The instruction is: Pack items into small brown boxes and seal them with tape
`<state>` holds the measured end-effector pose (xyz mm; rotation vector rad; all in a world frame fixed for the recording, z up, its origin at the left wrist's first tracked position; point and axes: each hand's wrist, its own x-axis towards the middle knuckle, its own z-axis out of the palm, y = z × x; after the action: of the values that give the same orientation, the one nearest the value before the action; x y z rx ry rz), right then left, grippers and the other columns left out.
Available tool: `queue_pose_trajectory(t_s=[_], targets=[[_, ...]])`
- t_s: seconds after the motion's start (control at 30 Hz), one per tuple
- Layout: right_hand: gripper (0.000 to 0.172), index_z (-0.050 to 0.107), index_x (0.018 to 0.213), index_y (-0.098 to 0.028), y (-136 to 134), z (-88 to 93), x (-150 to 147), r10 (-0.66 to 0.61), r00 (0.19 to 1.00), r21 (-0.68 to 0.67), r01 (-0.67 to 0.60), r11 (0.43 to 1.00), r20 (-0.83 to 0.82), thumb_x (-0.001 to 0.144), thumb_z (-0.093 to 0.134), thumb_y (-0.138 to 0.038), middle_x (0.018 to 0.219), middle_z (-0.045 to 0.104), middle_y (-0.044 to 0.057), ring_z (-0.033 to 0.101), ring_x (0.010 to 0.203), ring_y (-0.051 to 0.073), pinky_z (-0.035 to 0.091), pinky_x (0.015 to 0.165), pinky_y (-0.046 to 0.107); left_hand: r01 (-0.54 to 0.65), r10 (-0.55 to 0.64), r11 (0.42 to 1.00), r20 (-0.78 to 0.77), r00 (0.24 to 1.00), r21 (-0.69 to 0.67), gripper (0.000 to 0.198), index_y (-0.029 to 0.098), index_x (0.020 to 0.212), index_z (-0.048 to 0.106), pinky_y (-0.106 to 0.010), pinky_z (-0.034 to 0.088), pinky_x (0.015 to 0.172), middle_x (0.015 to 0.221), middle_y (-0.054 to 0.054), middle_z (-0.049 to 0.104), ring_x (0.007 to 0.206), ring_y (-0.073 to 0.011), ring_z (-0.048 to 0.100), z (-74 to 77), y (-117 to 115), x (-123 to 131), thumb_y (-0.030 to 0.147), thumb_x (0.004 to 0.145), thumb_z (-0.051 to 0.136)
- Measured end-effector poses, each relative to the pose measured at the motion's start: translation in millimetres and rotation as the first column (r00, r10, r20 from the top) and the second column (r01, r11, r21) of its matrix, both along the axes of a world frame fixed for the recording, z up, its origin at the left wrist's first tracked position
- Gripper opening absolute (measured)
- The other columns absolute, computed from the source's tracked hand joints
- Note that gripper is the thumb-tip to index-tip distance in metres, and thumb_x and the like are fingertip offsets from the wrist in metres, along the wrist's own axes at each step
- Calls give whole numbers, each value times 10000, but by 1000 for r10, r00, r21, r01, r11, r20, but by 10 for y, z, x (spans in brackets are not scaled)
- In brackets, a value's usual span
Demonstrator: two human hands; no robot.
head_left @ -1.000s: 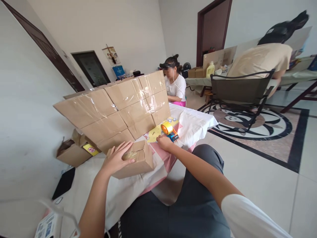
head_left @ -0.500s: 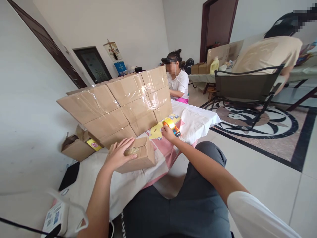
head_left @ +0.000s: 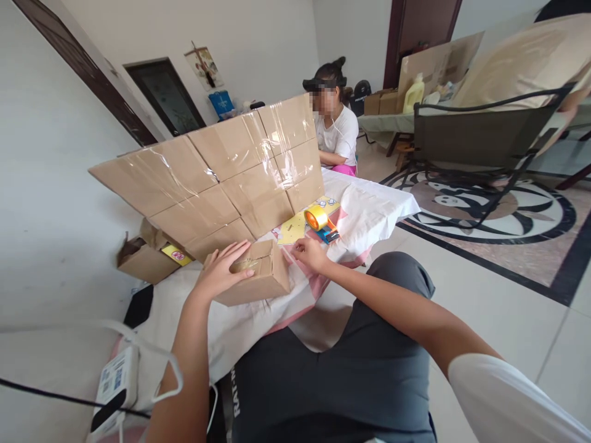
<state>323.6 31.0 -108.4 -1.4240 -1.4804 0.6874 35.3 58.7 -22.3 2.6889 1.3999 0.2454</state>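
Observation:
A small closed cardboard box (head_left: 265, 277) stands on the cloth-covered table in front of me, with clear tape on its top. My left hand (head_left: 225, 271) lies open on the box, thumb and fingers spread over its top left side. Just right of the box is my right hand (head_left: 310, 253), raised off it, its fingers curled in together; whatever is between the fingertips, if anything, is hidden. Beyond that hand sits a tape dispenser (head_left: 329, 232), orange and blue, with a roll of yellow tape (head_left: 316, 217), apart from my fingers.
A wall of taped cardboard boxes (head_left: 231, 172) rises behind the small box. A yellow patterned sheet (head_left: 293, 229) lies on the tablecloth (head_left: 369, 200). An opened carton (head_left: 148, 261) stands left, and a white power strip (head_left: 115, 381) lower left. A co-worker (head_left: 339, 129) sits beyond the table.
My right hand has let go of the tape dispenser and moved left toward the small box. The dispenser stays on the table. My left hand keeps its place on the box. The view has shifted slightly.

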Motion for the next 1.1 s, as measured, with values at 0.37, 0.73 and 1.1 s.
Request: queue_pose_trajectory(t_s=[0.37,0.73,1.1], targets=[[985,149,1645,-146,-568,-186,-291,476,703,-223,-656,721,-529,756,570,-95,603,596,-99,414,462,89,341,486,208,-4,4,999,-5,1000,-36,696,348,1565,378,-536,145,1264,1657,-1,351,1535,-283,283,42,38,46,545,917,539],[889,297,1623,-256,-469,-280,-101,574,728,-274,-679,682,-375,812,656,-185,670,688,-55,530,503,117,466,581,252,11,-12,999,-15,1000,-39,692,308,1561,400,-471,195,1269,1648,-21,371,1525,-251,309,54,102,48,527,918,531],[1487,15,1656,-143,-88,-57,-220,541,838,199,-520,830,-68,534,946,-432,1635,265,247,312,1513,376,268,1237,461,21,-11,997,132,991,-76,671,246,1489,519,-495,256,1264,1620,-84,411,1534,-266,311,116,132,18,642,964,384]])
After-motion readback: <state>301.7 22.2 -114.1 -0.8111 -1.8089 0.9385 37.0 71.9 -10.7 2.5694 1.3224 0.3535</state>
